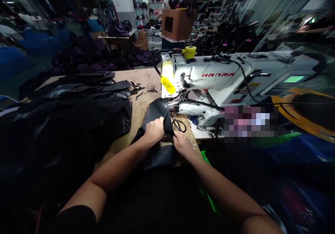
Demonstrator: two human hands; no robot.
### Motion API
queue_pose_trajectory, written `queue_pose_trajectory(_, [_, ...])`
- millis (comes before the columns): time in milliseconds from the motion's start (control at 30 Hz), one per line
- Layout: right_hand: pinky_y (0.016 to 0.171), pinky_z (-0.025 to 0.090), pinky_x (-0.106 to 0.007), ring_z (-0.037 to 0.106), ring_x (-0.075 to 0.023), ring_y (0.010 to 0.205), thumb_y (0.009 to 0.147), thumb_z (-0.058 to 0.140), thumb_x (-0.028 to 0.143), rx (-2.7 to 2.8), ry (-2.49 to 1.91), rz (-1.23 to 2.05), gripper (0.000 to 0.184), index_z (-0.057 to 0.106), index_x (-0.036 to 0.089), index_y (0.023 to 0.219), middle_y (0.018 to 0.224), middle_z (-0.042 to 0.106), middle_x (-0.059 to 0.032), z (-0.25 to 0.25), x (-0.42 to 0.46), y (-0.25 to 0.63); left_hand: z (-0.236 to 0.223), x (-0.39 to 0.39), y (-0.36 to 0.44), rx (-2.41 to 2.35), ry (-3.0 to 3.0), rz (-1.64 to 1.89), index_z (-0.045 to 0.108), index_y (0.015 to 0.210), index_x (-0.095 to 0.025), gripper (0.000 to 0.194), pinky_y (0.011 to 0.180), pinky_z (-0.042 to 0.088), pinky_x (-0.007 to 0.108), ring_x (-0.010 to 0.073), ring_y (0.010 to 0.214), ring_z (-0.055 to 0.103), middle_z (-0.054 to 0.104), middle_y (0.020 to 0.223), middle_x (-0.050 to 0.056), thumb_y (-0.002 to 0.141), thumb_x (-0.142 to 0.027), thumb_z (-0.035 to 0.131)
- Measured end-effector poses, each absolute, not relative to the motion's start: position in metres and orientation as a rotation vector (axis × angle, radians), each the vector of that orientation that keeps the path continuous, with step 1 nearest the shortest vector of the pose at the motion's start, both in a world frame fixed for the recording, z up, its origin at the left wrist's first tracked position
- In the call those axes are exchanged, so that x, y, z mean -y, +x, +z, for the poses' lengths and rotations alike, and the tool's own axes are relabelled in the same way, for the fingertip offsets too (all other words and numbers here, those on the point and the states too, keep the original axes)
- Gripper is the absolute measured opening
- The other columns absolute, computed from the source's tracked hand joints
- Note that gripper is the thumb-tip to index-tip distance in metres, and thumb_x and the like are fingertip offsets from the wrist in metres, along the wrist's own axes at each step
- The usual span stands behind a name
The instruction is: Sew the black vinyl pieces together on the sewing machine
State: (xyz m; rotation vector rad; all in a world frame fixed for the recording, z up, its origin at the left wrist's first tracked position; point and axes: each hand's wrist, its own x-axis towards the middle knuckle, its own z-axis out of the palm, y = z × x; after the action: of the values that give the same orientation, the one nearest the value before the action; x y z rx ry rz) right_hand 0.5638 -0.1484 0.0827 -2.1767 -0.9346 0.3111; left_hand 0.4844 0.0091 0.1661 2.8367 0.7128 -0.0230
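My left hand [154, 131] grips a folded piece of black leather-like material [156, 113] on the wooden work table [141, 111]. My right hand [183, 146] pinches the same piece at its edge, and more of the material hangs toward me below both hands. Small black scissors [179, 125] lie just above my right hand, beside the piece. Behind the material stands the foot area of a white HANMA sewing machine [209, 75]. To my left lies a large heap of black material panels [78, 101].
Black scraps [137, 89] lie on the table near the machine. A yellow thread spool [190, 51] sits on the machine, and a yellow-handled lamp [167, 84] leans beside it. A brown box [176, 24] and shelved bags stand behind. A co-worker's hand [303, 29] is at far right.
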Motion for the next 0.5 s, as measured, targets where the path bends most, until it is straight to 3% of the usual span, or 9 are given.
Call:
queue_pose_trajectory(100, [0.095, 0.051, -0.046, 0.065, -0.0298, 0.096, 0.085, 0.048, 0.024, 0.817, -2.178, 0.312, 0.025, 0.073, 0.022, 0.092, 0.095, 0.071, -0.0133, 0.078, 0.155, 0.569, 0.180, -0.004, 0.458, -0.585, 3.011, -0.115, 0.049, 0.152, -0.017, 0.053, 0.079, 0.056, 0.036, 0.0285, 0.094, 0.075, 0.074, 0.110, 0.014, 0.102, -0.012, 0.035])
queue_pose_trajectory(200, [0.090, 0.053, -0.045, 0.065, -0.0272, 0.087, 0.084, 0.050, 0.029, 0.819, -1.979, 0.544, 0.023, 0.072, 0.023, 0.085, 0.084, 0.071, -0.0076, 0.082, 0.157, 0.574, 0.193, 0.001, 0.448, -0.439, 3.096, -0.109, 0.042, 0.157, -0.011, 0.054, 0.078, 0.056, 0.034, 0.0274, 0.095, 0.075, 0.074, 0.108, 0.015, 0.103, -0.011, 0.032])
queue_pose_trajectory(367, [0.074, 0.052, -0.036, 0.060, -0.0223, 0.077, 0.078, 0.055, 0.033, 0.853, -1.673, 0.790, 0.017, 0.068, 0.023, 0.079, 0.079, 0.069, -0.0020, 0.102, 0.152, 0.581, 0.204, 0.000, 0.467, -0.166, 3.074, -0.162, 0.061, 0.128, -0.009, 0.033, 0.077, 0.054, 0.035, 0.0292, 0.091, 0.076, 0.076, 0.099, 0.015, 0.103, -0.015, 0.041])
queue_pose_trajectory(500, [0.070, 0.049, -0.033, 0.059, -0.0212, 0.076, 0.070, 0.055, 0.028, 0.812, -1.663, 0.770, 0.010, 0.063, 0.023, 0.073, 0.077, 0.068, -0.0013, 0.112, 0.137, 0.594, 0.205, -0.009, 0.488, -0.173, 3.095, -0.162, 0.065, 0.114, -0.010, 0.027, 0.074, 0.053, 0.038, 0.0332, 0.089, 0.075, 0.075, 0.095, 0.017, 0.101, -0.030, 0.052])
